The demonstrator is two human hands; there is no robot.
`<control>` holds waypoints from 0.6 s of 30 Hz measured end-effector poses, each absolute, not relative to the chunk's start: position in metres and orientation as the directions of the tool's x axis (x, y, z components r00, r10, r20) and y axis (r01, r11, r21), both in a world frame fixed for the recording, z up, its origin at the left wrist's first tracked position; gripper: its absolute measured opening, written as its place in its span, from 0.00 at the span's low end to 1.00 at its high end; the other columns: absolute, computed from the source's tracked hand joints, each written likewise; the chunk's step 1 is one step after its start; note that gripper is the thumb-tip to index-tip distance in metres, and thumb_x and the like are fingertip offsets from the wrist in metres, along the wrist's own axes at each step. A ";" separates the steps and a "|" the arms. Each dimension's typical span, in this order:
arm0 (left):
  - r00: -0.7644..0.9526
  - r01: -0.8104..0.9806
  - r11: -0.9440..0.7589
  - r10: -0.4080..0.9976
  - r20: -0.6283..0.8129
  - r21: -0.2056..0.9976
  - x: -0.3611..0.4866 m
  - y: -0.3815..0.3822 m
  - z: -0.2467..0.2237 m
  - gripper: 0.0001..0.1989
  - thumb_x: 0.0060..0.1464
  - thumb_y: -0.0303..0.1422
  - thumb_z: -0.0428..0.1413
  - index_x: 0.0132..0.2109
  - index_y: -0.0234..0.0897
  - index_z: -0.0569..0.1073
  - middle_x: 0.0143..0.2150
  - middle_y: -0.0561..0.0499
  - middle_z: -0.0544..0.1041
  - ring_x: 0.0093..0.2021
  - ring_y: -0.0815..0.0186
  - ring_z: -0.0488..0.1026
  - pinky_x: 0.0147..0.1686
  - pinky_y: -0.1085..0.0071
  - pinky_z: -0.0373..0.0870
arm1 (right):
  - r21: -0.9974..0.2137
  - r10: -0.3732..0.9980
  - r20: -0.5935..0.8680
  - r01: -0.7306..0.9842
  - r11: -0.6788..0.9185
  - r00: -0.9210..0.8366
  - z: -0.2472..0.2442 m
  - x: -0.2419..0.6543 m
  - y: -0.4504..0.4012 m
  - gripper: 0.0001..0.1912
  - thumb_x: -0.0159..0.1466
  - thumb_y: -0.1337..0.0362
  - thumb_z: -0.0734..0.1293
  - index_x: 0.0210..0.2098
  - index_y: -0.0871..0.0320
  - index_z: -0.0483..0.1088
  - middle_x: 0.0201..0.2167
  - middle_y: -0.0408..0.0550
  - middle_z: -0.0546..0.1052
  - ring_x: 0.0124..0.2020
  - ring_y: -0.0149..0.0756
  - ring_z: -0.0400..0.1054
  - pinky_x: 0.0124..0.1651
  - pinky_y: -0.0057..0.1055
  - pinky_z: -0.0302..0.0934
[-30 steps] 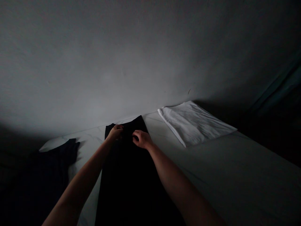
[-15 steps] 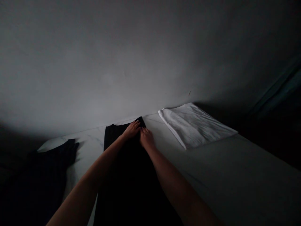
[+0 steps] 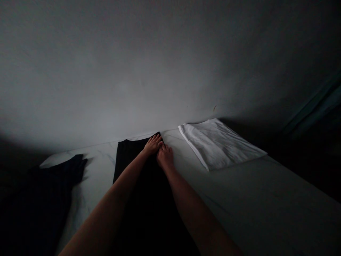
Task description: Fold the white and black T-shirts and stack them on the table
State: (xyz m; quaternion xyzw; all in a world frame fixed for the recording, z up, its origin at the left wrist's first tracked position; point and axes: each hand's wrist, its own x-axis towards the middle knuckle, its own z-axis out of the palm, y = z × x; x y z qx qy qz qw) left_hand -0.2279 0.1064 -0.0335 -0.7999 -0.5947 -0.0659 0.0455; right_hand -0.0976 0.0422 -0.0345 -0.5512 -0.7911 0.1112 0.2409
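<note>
A long black garment [image 3: 130, 149], perhaps trousers, lies flat and narrow across the table in front of me, its far end near the wall. My left hand [image 3: 152, 144] rests on its upper right corner, palm down with the fingers stretched out. Just below and right of it, my right hand [image 3: 165, 155] lies along the garment's right edge, fingers apart and slightly bent. The two hands touch or nearly touch. Both forearms reach over the dark cloth, whose lower part is lost in shadow.
A folded white garment [image 3: 220, 144] lies to the right on the marble-patterned table [image 3: 191, 170]. At the left, a dark blue garment [image 3: 53, 188] is spread partly past the table's edge. Behind stands a grey wall [image 3: 133, 71]; the far right is very dark.
Both hands have shifted only slightly at the black garment's top right corner, the left one's fingers more spread. The view has moved a little; the garments otherwise look the same.
</note>
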 end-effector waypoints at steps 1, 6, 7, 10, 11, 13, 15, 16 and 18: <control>0.297 0.954 -0.300 0.945 0.134 0.002 -0.226 0.109 -0.035 0.25 0.68 0.35 0.40 0.69 0.39 0.59 0.73 0.45 0.55 0.73 0.54 0.46 0.68 0.50 0.49 | -0.440 0.923 0.262 0.816 0.374 -0.282 -0.034 -0.097 0.042 0.28 0.69 0.71 0.52 0.68 0.66 0.58 0.67 0.61 0.63 0.67 0.52 0.54 0.67 0.52 0.47; 0.340 0.940 -0.341 0.937 0.078 -0.007 -0.218 0.108 -0.027 0.23 0.66 0.33 0.45 0.66 0.45 0.65 0.72 0.46 0.59 0.72 0.51 0.50 0.66 0.46 0.53 | -0.394 0.923 0.265 0.843 0.366 -0.277 -0.033 -0.097 0.040 0.27 0.69 0.71 0.53 0.67 0.66 0.59 0.66 0.63 0.63 0.66 0.51 0.56 0.67 0.51 0.48; 0.333 0.943 -0.333 0.940 0.072 -0.001 -0.218 0.104 -0.022 0.23 0.66 0.34 0.45 0.66 0.44 0.65 0.72 0.45 0.58 0.72 0.51 0.51 0.66 0.46 0.53 | -0.386 0.925 0.262 0.849 0.361 -0.274 -0.033 -0.098 0.040 0.27 0.69 0.71 0.53 0.67 0.66 0.60 0.66 0.62 0.63 0.66 0.51 0.56 0.67 0.51 0.48; 0.241 0.967 -0.251 0.957 0.159 0.043 -0.227 0.083 -0.009 0.25 0.67 0.36 0.45 0.68 0.38 0.61 0.72 0.41 0.57 0.72 0.52 0.51 0.67 0.48 0.51 | -0.374 0.923 0.273 0.854 0.361 -0.270 -0.034 -0.099 0.040 0.25 0.69 0.70 0.55 0.64 0.65 0.63 0.66 0.63 0.64 0.66 0.50 0.57 0.66 0.51 0.49; 0.193 0.975 -0.211 0.959 0.207 0.068 -0.236 0.073 -0.006 0.25 0.67 0.37 0.45 0.68 0.36 0.61 0.71 0.40 0.58 0.71 0.52 0.53 0.68 0.50 0.51 | -0.370 0.920 0.284 0.854 0.365 -0.270 -0.034 -0.099 0.041 0.25 0.69 0.70 0.56 0.64 0.65 0.64 0.66 0.63 0.64 0.66 0.50 0.57 0.66 0.51 0.49; 0.088 0.983 -0.128 0.957 0.278 0.132 -0.262 0.051 -0.003 0.24 0.66 0.36 0.46 0.66 0.35 0.64 0.68 0.40 0.65 0.68 0.54 0.61 0.66 0.55 0.55 | -0.362 0.915 0.304 0.856 0.370 -0.266 -0.036 -0.099 0.040 0.24 0.69 0.70 0.56 0.63 0.65 0.64 0.66 0.63 0.64 0.65 0.50 0.58 0.66 0.51 0.50; -0.033 0.979 -0.028 0.955 0.296 0.201 -0.295 0.029 -0.004 0.21 0.66 0.34 0.45 0.62 0.35 0.67 0.61 0.41 0.73 0.61 0.57 0.70 0.62 0.60 0.62 | -0.353 0.909 0.321 0.857 0.376 -0.267 -0.038 -0.099 0.040 0.24 0.69 0.70 0.55 0.63 0.66 0.65 0.66 0.63 0.64 0.65 0.50 0.58 0.66 0.50 0.50; -0.095 0.973 0.026 0.952 0.293 0.229 -0.311 0.019 -0.006 0.20 0.65 0.33 0.45 0.61 0.34 0.69 0.59 0.41 0.75 0.59 0.58 0.72 0.60 0.62 0.65 | -0.347 0.906 0.326 0.858 0.379 -0.268 -0.040 -0.099 0.039 0.24 0.69 0.70 0.55 0.63 0.66 0.65 0.66 0.63 0.64 0.65 0.49 0.59 0.65 0.50 0.50; -0.188 0.958 0.112 0.940 0.283 0.263 -0.337 0.004 -0.013 0.20 0.64 0.30 0.44 0.59 0.34 0.70 0.57 0.41 0.77 0.57 0.58 0.74 0.58 0.62 0.67 | -0.331 0.900 0.339 0.861 0.386 -0.273 -0.043 -0.099 0.039 0.24 0.69 0.70 0.55 0.62 0.66 0.66 0.66 0.63 0.64 0.64 0.49 0.60 0.65 0.49 0.51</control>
